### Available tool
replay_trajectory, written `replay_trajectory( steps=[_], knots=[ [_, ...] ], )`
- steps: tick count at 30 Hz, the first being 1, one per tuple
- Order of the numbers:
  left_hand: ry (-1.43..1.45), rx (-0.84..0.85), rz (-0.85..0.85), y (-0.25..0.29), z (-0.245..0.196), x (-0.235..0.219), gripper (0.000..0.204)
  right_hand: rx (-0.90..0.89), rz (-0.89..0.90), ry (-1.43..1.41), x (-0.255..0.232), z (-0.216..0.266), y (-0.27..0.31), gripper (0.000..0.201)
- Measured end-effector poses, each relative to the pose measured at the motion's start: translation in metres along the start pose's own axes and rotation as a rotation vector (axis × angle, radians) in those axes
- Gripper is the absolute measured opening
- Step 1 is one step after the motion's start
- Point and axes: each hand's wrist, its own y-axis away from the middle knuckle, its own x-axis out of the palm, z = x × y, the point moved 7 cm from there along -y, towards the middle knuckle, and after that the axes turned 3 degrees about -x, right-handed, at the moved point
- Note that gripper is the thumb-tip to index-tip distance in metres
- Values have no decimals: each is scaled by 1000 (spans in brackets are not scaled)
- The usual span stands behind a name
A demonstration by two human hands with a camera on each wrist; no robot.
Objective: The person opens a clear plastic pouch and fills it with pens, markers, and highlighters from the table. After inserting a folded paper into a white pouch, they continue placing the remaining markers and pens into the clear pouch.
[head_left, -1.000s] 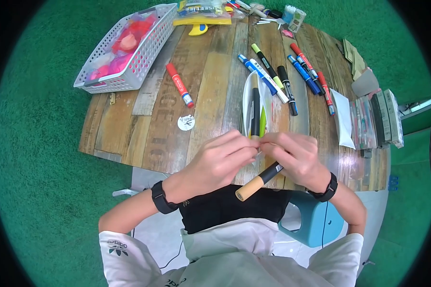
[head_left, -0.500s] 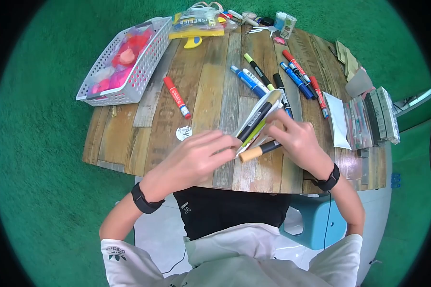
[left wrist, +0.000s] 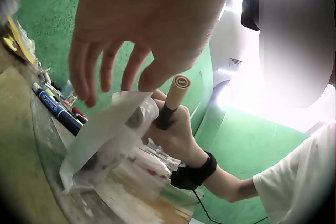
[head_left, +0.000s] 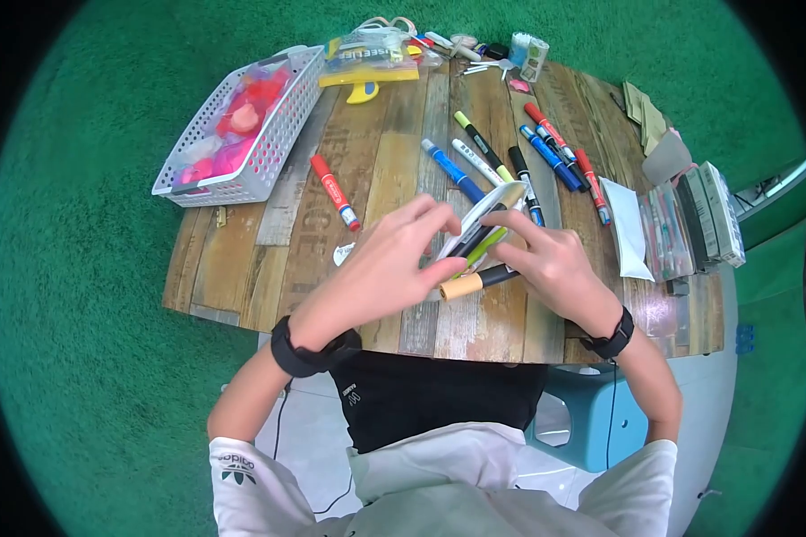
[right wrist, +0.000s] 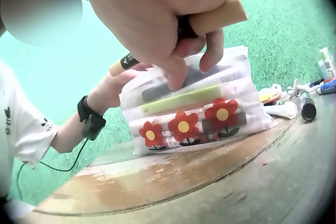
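Note:
A translucent pouch (right wrist: 197,109) printed with red flowers stands slanted between my hands, with a black marker and a lime-green one showing inside. My left hand (head_left: 387,259) is at the pouch's left side, fingers extended and thumb apart from them. Its fingers hang over the pouch (left wrist: 105,129) in the left wrist view. With my right hand (head_left: 551,259) I grip a tan-ended black marker (head_left: 464,285) across the palm. The fingertips of that hand are right at the pouch's opening. The marker's other tan end (right wrist: 219,18) sticks out past the knuckles in the right wrist view.
Several markers lie beyond the pouch, among them a blue one (head_left: 452,170). A red marker (head_left: 336,192) lies to the left, near a white basket (head_left: 264,170) of pink and red things. Upright packs and boxes (head_left: 690,224) line the right edge, beside a white packet (head_left: 627,228).
My hands have separated from their pinch at the pouch's near end. The pouch has swung to slant up and right. My left fingers have spread, and the tan-ended marker stays in my right hand.

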Motion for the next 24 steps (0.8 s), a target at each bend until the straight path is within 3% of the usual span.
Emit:
replay_trajectory(
  steps=[3, 5, 6, 8, 12, 14, 16, 18, 24],
  knots=[
    [7, -55, 51, -9, 8, 12, 32, 28, -24, -42, -1, -6, 1, 9],
    [73, -40, 68, -11, 6, 15, 42, -10, -246, -219, -18, -18, 5, 13],
    [73, -40, 69, -11, 5, 17, 42, -9, -246, -219, -21, -24, 9, 13],
    [29, 10, 18, -10, -2, 17, 45, 269, -461, -1300, -21, -59, 20, 20],
    [-52, 34, 17, -7, -10, 25, 47, 249, -524, -1449, -35, -52, 7, 33],
    [-16, -10, -27, -7, -13, 23, 47, 418, -570, -1451, -33, -50, 4, 35],
    [-50, 10, -13, -5, -10, 27, 45, 357, -545, -1485, -22, -55, 3, 37],
    [-86, 27, 3, -3, -9, 29, 42, 265, -576, -1198, -26, -51, -2, 41],
    [-60, 26, -41, -2, -7, 25, 25, 279, -520, -1277, -23, -43, -4, 39]
  ],
)
